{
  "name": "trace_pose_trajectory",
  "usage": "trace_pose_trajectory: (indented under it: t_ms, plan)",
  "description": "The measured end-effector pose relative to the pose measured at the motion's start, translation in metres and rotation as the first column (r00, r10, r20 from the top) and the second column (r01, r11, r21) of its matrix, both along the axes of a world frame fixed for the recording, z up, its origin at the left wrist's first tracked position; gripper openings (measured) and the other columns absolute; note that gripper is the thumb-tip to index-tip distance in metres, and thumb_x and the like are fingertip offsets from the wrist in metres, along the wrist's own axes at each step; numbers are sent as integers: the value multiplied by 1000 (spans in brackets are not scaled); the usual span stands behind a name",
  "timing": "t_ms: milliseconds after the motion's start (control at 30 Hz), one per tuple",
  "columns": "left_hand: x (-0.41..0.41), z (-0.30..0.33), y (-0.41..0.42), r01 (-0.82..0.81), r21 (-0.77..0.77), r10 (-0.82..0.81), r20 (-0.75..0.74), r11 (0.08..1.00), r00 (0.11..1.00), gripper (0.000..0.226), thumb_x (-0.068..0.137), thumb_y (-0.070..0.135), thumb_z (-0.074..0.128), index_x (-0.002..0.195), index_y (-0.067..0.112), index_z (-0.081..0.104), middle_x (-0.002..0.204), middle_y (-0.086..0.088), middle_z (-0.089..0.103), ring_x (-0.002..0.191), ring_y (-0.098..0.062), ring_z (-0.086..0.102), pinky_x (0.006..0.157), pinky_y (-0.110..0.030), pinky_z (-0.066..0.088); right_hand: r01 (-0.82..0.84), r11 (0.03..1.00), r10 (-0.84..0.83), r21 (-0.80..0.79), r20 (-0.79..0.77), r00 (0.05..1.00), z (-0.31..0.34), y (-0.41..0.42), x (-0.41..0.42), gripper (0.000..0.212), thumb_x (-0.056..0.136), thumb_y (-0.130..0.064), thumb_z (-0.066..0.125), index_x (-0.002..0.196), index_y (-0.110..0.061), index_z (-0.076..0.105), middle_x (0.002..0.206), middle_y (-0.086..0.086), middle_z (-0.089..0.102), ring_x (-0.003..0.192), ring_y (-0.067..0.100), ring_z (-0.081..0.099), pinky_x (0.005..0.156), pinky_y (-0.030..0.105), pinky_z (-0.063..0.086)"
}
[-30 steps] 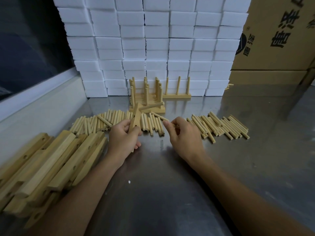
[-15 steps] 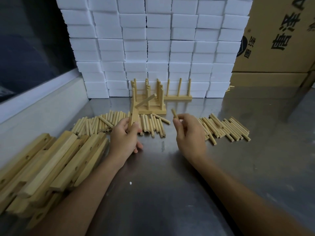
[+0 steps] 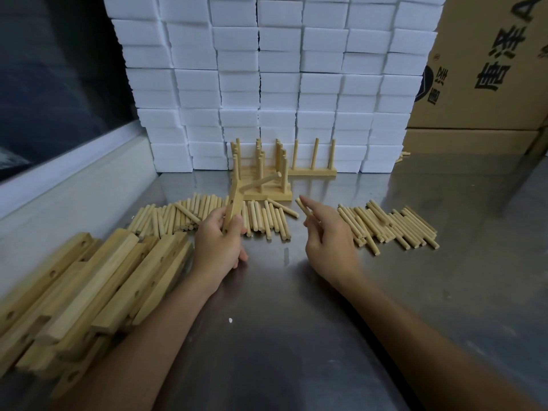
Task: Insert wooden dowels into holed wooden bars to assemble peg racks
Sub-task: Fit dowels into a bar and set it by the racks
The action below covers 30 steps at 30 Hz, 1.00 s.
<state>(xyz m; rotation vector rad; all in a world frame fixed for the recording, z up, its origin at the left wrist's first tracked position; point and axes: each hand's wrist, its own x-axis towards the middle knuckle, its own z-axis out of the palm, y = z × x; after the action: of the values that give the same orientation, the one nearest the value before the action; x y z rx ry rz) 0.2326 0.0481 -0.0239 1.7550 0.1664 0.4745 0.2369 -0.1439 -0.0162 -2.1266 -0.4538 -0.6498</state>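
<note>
Dowel (image 3: 303,207) pinched in right fingers (image 3: 310,223)

Steel bench (image 3: 296,336), reflective, scuffed, small white speck (image 3: 230,320) near the front. Stacked white foam blocks (image 3: 275,81) form a wall across the back, standing on the bench. Brown cardboard boxes (image 3: 486,84) at right rear, black printed characters on the upper one. Dark window pane (image 3: 59,78) at left, pale sill (image 3: 68,173) running diagonally below it.

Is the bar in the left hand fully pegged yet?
No. The bar, gripped by the left hand, carries one dowel; an empty hole shows lower down. The right hand pinches the next dowel.
</note>
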Motion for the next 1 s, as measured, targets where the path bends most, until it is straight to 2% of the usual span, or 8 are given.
trace_pose_trajectory:
  t_ms: [133, 233, 400, 467, 567, 767, 867, 1000]
  plan:
    - [-1, 0, 0, 10, -1, -10, 18, 1000, 1000, 11, 102, 22, 50, 111, 24, 55, 86, 2, 66, 38, -13, 54, 34, -20, 35, -11, 1000, 12, -10, 61, 998, 2, 2, -1, 29, 101, -25, 52, 128, -20, 61, 101, -4, 62, 89, 8, 56, 78, 34, 52]
    - [-3, 2, 0, 20, 19, -20, 30, 1000, 999, 15, 102, 22, 50, 97, 34, 55, 79, 6, 67, 39, -15, 54, 34, -21, 36, -16, 1000, 18, -22, 82, 997, 2, 1, -1, 25, 100, -27, 55, 120, -19, 65, 102, -5, 63, 92, 8, 58, 78, 40, 54]
    - [-6, 7, -6, 134, -25, -134, 15, 991, 991, 14, 102, 21, 50, 112, 24, 59, 83, 2, 66, 39, -20, 56, 32, -24, 36, -41, 996, 50, -74, 125, 991, 2, 3, -2, 23, 100, -30, 56, 119, -19, 64, 83, -18, 60, 70, 1, 56, 66, 34, 52]
    - [-6, 9, -11, 196, -97, -198, -13, 976, 980, 12, 103, 21, 50, 111, 24, 59, 83, -1, 64, 39, -21, 54, 32, -23, 33, -45, 996, 56, -82, 139, 989, 2, 3, -3, 21, 100, -30, 58, 116, -19, 64, 65, -22, 53, 57, -1, 52, 57, 24, 45]
    - [-8, 9, -19, 278, -210, -295, -51, 937, 954, 11, 103, 20, 51, 105, 21, 61, 78, -1, 60, 39, -18, 47, 32, -19, 26, -39, 997, 50, -72, 167, 985, 2, 3, -4, 17, 97, -26, 62, 110, -15, 68, 56, -25, 47, 51, -3, 49, 54, 14, 35]
    - [-10, 10, -17, 340, -334, -375, -42, 879, 926, 25, 98, 2, 50, 116, 14, 63, 76, -4, 59, 42, -18, 44, 32, -18, 24, -128, 988, 137, -82, 116, 984, 0, 5, -5, 18, 95, -25, 62, 109, -15, 69, 85, -14, 69, 66, 1, 61, 62, 23, 50]
    - [-12, 9, -18, 374, -294, -401, -33, 879, 916, 29, 97, 0, 50, 116, 16, 64, 82, -9, 60, 45, -18, 45, 33, -19, 25, -165, 979, 179, -120, 114, 977, 0, 5, -4, 18, 96, -28, 63, 108, -16, 68, 86, -8, 72, 73, 4, 66, 66, 29, 55]
    - [-15, 9, -19, 384, -263, -403, -18, 885, 915, 32, 97, 0, 50, 106, 25, 68, 90, -16, 62, 45, -16, 45, 34, -21, 26, -135, 972, 168, -193, 169, 971, -1, 7, -4, 16, 94, -26, 66, 105, -16, 72, 86, -8, 72, 71, 2, 62, 64, 24, 52]
